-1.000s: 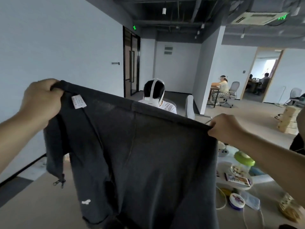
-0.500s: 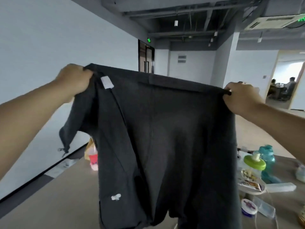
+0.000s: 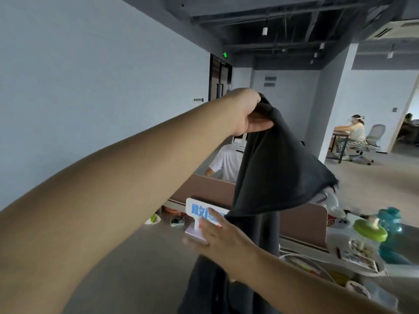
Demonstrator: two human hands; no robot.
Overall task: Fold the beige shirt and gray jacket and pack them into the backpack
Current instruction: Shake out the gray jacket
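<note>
My left hand (image 3: 248, 114) is raised at arm's length and shut on a bunched top edge of the gray jacket (image 3: 274, 168). The jacket hangs from it in a dark drape that flares to the right and drops in a narrow strip toward the table. Lower down, my right hand (image 3: 217, 236) lies against the hanging fabric with its fingers spread. No grip on the cloth shows. Neither the beige shirt nor the backpack is in view.
A white stand sign with blue characters (image 3: 199, 211) sits just behind my right hand. A brown desk divider (image 3: 299, 220) crosses the table. A green-lidded bottle (image 3: 369, 232), a teal bottle (image 3: 390, 219) and small clutter stand at right. A person in white (image 3: 227, 162) is behind the divider.
The jacket was stretched wide between both hands. My right hand has let go of its corner and dropped low, and the jacket now hangs bunched from my left hand alone.
</note>
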